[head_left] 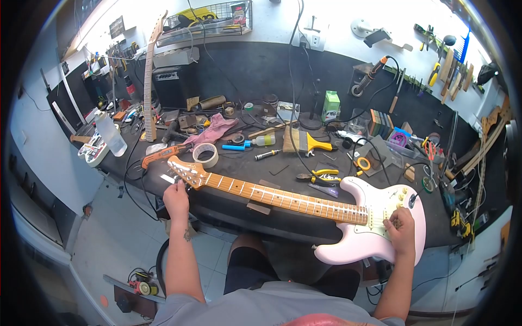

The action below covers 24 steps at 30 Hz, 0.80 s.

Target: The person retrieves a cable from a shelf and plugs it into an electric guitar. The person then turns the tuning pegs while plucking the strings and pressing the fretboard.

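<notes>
A pale pink electric guitar (356, 244) lies across the bench front, its maple neck (272, 198) pointing left and its headstock (187, 173) at the far end. My left hand (176, 202) is at the headstock's near edge, fingers closed on a tuning peg that they mostly hide. Beside those fingertips is a small bright white patch I cannot identify. Over the guitar body, near the bridge end of the strings, my right hand (401, 229) is curled with fingers pressed together. Whatever it pinches, if anything, is hidden. A cable runs to the guitar's jack (412, 201).
Behind the neck are a masking tape roll (205, 155), an orange-handled tool (163, 155), a wide brush (304, 142) and yellow-handled pliers (325, 175). A loose guitar neck (148, 89) stands upright at left. A soldering iron (374, 70) hangs on the wall; cables dangle over the bench.
</notes>
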Motion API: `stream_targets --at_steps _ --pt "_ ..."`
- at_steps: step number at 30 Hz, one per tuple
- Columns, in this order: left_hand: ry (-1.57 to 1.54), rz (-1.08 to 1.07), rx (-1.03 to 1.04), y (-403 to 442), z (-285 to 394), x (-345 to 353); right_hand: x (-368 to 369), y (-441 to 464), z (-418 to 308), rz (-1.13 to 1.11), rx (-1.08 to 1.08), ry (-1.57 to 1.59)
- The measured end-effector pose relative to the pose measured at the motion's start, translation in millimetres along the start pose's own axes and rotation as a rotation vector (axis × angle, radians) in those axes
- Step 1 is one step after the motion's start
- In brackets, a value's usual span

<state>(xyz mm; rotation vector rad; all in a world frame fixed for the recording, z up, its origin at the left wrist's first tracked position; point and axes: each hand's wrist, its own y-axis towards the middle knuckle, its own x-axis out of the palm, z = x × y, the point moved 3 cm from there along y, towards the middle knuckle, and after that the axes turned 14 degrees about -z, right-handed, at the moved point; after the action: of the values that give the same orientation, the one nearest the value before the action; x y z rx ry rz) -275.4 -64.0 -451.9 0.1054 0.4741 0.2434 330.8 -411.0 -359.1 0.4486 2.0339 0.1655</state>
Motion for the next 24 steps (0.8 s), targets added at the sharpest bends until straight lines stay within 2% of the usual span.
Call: stream_targets --at_steps 5,9,10,11,12,13,15,19,22,24 --pt "-0.06 -0.012 -0.016 0 -1 0 -1 0 -3 -0.024 -0.066 -0.001" --pt "-0.181 -0.093 -0.026 4 -10 -1 -1 -1 2 -0.047 0.026 0.055" --pt "-0.3 -0.121 -0.011 -2 2 -2 0 -1 6 -0.066 0.053 0.08" --pt "-0.418 -0.115 -0.049 -7 10 -1 2 -1 10 -0.094 0.079 0.103" --pt "-0.379 -0.131 -0.058 -1 -3 0 3 -2 13 -0.103 0.071 0.098" --pt "-0.479 -0.183 -0.139 -6 7 -3 5 -2 18 -0.098 0.058 0.097" --pt "-0.523 -0.199 -0.172 -4 2 -4 7 -2 25 -0.085 0.043 0.096" --pt "-0.479 -0.172 -0.188 -3 2 -4 6 0 21 -0.101 0.047 0.139" --pt "-0.509 -0.15 -0.091 -1 -3 2 5 -1 14 -0.063 0.036 0.138" --pt "-0.485 -0.155 -0.129 2 -7 3 4 1 8 -0.039 0.024 0.121"
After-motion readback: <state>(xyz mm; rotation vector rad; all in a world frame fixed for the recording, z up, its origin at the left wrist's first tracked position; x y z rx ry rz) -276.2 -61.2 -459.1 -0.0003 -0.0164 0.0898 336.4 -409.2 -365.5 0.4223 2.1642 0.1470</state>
